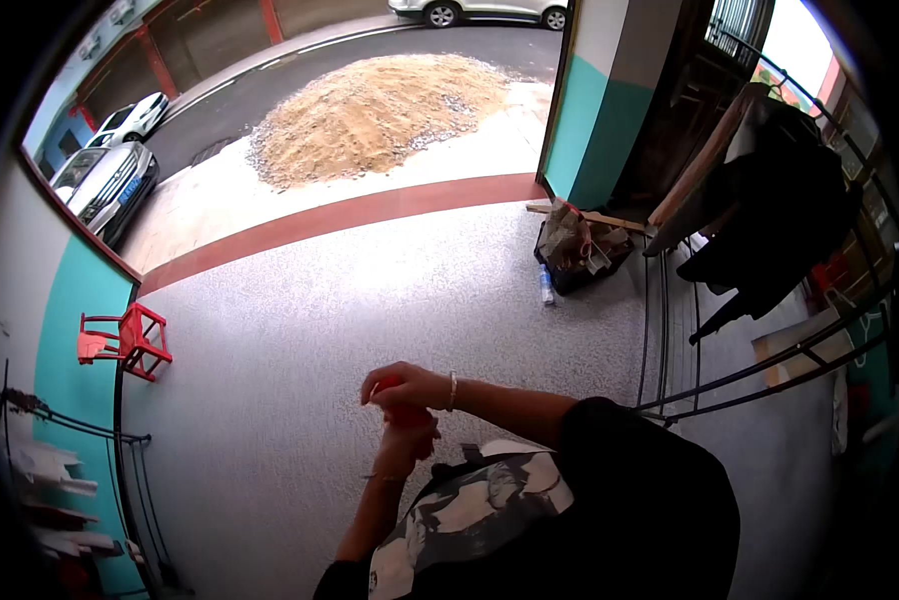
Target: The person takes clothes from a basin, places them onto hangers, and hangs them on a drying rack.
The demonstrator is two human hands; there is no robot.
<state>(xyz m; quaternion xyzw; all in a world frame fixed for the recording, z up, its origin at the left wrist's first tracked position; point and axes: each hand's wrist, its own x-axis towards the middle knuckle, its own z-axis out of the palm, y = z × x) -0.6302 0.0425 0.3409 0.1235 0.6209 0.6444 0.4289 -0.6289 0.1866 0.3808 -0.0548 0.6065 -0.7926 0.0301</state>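
A red bottle-shaped object (403, 413) is upright in front of my body, mostly covered by my fingers, so its exact kind cannot be made out. My left hand (400, 445) is wrapped around its lower part. Over its top, the fingers of my right hand (415, 384) are closed, with a light bracelet on that wrist. Both hands are close together, one above the other, over the grey floor.
To the left, a small red chair (142, 340) lies tipped by the wall. At right stand a black crate (580, 275) of odds and ends, a water bottle (546, 285) and a metal rack (670, 340) hung with dark clothes (780, 190). Outside are a sand pile (370, 115) and parked cars.
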